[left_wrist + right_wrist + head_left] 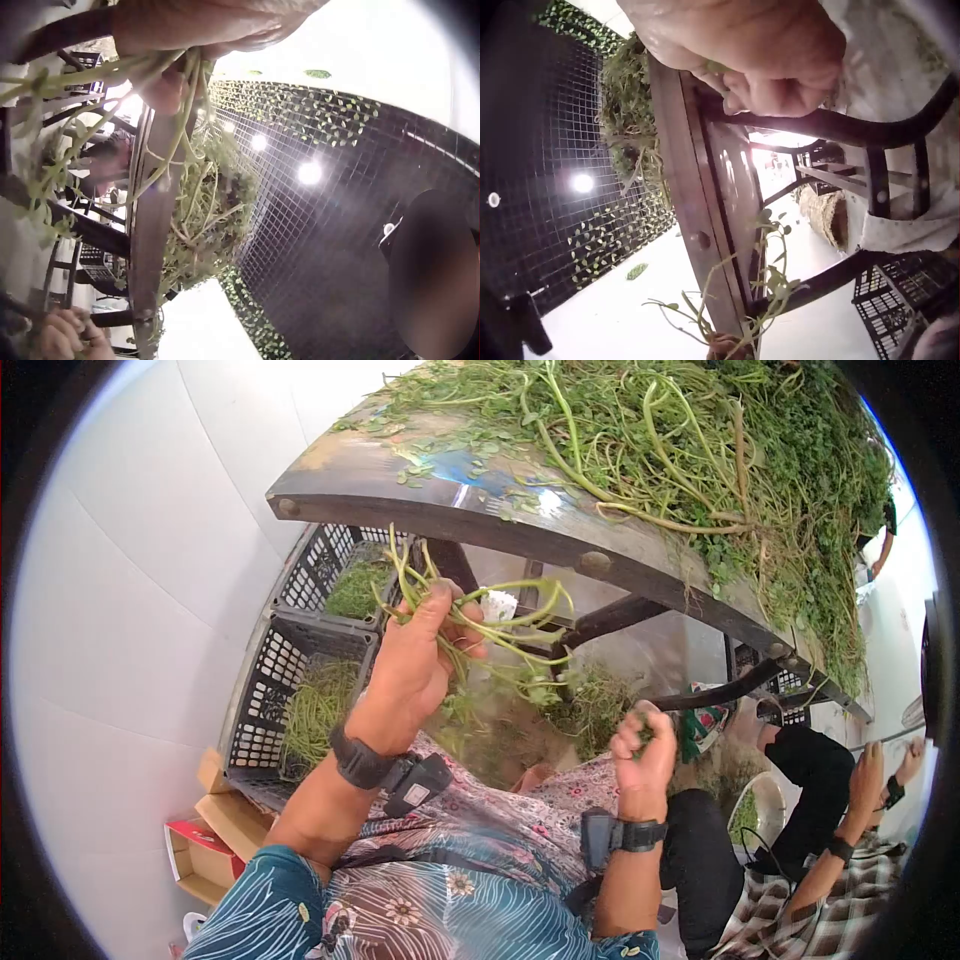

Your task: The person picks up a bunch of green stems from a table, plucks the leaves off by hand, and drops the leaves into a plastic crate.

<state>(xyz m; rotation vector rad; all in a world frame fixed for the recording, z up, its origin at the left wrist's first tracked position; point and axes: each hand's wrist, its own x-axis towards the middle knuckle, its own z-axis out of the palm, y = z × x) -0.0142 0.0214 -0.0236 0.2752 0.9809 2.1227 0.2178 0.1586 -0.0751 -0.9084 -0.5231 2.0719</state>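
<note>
My left hand (425, 645) grips a small bunch of long green stems (515, 625) between thumb and fingers. The stems fan out past the fingertips, a few with leaves at their ends, just below the table's near edge. In the left wrist view the same hand (217, 26) has stems trailing down from it. Lower and to the right, my right hand (645, 750) is held palm up with its fingers curled round a bit of green leaves (647, 734). Most of that greenery is hidden by the fingers.
A large heap of leafy stems (640, 435) covers much of the table (330, 470). Two black crates, the nearer crate (262, 690) with cut stems, stand at left by a cardboard box (225, 820). Loose greens (600, 705) lie on the floor. Another person (830, 870) sits at right.
</note>
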